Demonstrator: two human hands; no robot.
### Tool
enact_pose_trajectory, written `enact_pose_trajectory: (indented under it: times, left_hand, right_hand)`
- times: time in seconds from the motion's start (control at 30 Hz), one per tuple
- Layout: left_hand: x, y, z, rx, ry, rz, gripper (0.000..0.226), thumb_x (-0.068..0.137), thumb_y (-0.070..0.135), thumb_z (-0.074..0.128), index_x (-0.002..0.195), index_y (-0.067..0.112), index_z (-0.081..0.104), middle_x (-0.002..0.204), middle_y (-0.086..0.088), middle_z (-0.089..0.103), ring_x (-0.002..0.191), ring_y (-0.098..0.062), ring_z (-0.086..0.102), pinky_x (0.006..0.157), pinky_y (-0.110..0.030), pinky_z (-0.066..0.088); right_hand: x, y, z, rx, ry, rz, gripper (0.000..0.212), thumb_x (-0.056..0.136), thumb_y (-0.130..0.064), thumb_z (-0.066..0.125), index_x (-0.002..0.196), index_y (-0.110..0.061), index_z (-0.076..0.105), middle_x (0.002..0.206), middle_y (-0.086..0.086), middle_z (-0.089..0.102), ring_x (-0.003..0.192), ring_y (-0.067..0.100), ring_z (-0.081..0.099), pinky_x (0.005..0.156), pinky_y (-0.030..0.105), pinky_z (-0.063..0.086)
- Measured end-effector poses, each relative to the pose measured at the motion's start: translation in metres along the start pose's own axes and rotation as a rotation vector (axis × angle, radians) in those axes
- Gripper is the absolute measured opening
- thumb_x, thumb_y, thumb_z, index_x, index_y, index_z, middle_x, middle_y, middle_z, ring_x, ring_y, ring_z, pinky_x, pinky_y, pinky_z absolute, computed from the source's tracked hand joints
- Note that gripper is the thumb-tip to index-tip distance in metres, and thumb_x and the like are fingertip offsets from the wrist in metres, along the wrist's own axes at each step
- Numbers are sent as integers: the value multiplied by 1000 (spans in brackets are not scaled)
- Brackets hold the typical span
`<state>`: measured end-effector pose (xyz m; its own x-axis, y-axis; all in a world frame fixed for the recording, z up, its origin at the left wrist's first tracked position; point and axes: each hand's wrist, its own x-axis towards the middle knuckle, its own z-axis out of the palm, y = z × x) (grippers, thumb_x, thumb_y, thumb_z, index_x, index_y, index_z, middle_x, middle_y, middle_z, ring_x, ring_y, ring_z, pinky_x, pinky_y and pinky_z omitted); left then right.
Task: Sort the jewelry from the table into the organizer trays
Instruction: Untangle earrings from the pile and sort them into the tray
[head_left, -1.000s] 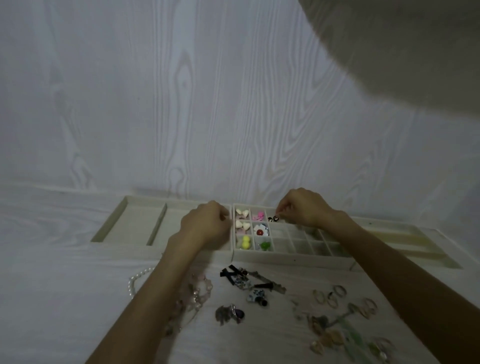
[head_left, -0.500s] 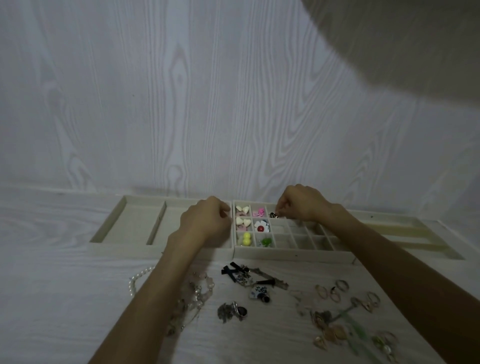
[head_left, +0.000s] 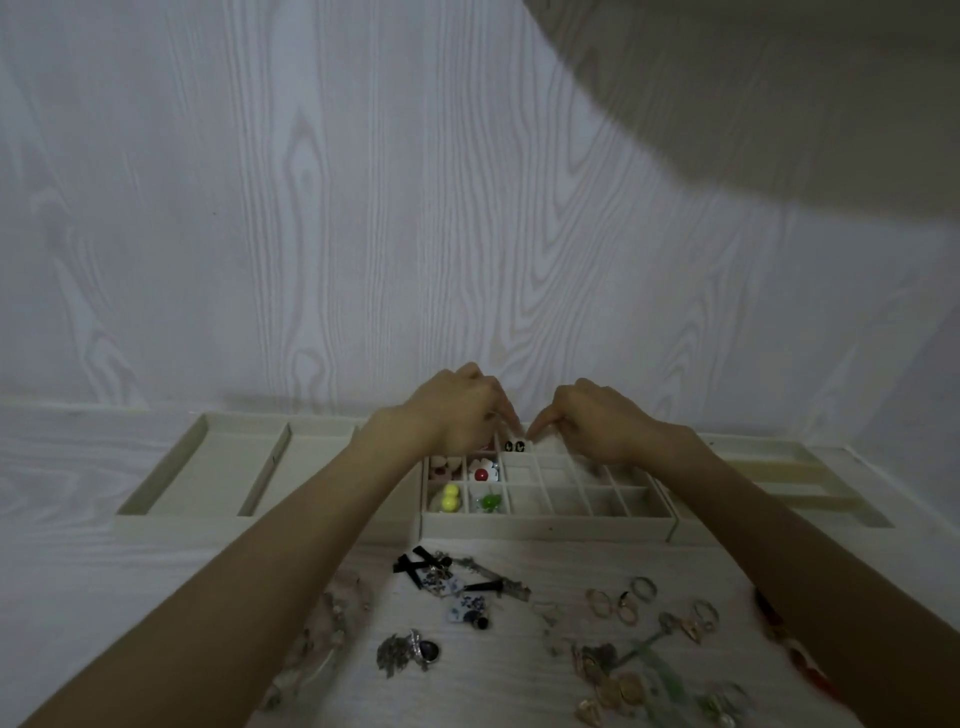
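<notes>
Gridded organizer tray (head_left: 545, 522): left hand (head_left: 457, 410) and right hand (head_left: 597, 421) above its back row, fingers curled, fingertips flanking a pair of small black earrings (head_left: 515, 446) lying in a back-row cell (whether either pinches them, cannot tell). Rings (head_left: 644, 590), bow pieces (head_left: 415, 564) loose on table (head_left: 104, 597).

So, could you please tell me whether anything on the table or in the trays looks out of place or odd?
Nothing looks damaged or spilled. The gridded tray sits level, its filled compartments tidy. The unsorted jewelry lies loose on the table, rings scattered to the right.
</notes>
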<state>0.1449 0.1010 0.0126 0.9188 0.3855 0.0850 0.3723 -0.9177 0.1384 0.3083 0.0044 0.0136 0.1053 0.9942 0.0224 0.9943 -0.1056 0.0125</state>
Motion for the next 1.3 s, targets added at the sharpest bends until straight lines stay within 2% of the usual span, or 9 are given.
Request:
enact_pose_trajectory:
  times: [0.2, 0.4, 0.57, 0.73, 0.9, 1.03, 1.13, 1.23, 1.3]
  left_hand:
    - [15, 2, 7, 216, -160, 3, 38, 99, 28, 33, 128, 38, 56, 142, 6, 43, 125, -18, 32, 100, -31, 29]
    - [17, 3, 5, 298, -147, 50, 35, 98, 28, 37, 126, 35, 57, 136, 4, 45, 122, -17, 34, 97, -29, 30]
    - [20, 3, 5, 351, -174, 45, 34, 98, 32, 39, 128, 30, 55, 135, 2, 45, 121, -19, 34, 98, -31, 32]
    - [20, 3, 7, 355, -186, 54, 35, 99, 30, 39, 130, 33, 54, 136, 2, 44, 121, -20, 34, 97, -31, 31]
    - [21, 2, 8, 359, -195, 47, 35, 97, 30, 42, 130, 25, 53, 137, 0, 44, 122, -20, 34, 98, -32, 32]
    - [20, 3, 5, 330, -188, 55, 33, 97, 28, 44, 128, 31, 56, 136, 2, 45, 120, -19, 34, 95, -30, 31]
    - [17, 1, -1, 224, -143, 36, 33, 93, 21, 49, 118, 37, 63, 129, 3, 51, 117, -18, 38, 86, -25, 31]
    - [5, -1, -16, 43, -69, -69, 30, 89, 21, 53, 106, 41, 68, 120, -1, 55, 114, -20, 46, 88, -31, 42]
    - [-9, 2, -26, 1, -38, -110, 26, 90, 25, 53, 107, 39, 68, 119, 0, 58, 114, -19, 49, 90, -34, 44]
  right_hand:
    - [3, 0, 6, -37, -62, -39, 51, 95, -3, 38, 113, -42, 64, 89, -3, 43, 89, 16, 41, 74, 27, 29]
    - [7, -7, 3, -105, -95, -53, 49, 94, -4, 39, 115, -40, 63, 90, -7, 38, 89, 13, 34, 77, 26, 26]
    - [9, -10, 4, -105, -128, -41, 49, 95, -4, 37, 117, -39, 63, 92, -7, 37, 90, 13, 34, 79, 26, 26]
    - [11, -11, 4, -119, -130, -39, 45, 96, -7, 39, 116, -39, 63, 91, -9, 36, 89, 12, 35, 79, 26, 25]
    - [11, -11, 5, -126, -136, -39, 43, 97, -9, 39, 117, -39, 63, 91, -10, 37, 90, 13, 37, 80, 26, 25]
    - [10, -11, 3, -100, -113, -45, 44, 95, -7, 41, 113, -39, 65, 78, -16, 33, 87, 10, 36, 80, 26, 26]
    - [3, -9, -6, 28, -102, -30, 35, 93, -12, 49, 112, -35, 67, 74, -19, 35, 86, 9, 44, 74, 25, 33]
    - [-15, -4, -20, 130, -79, 0, 26, 90, -20, 57, 110, -32, 68, 77, -19, 44, 84, 10, 49, 72, 24, 36]
    - [-33, -2, -28, 173, -70, 27, 25, 89, -17, 58, 107, -30, 69, 77, -19, 49, 78, 7, 50, 72, 24, 38]
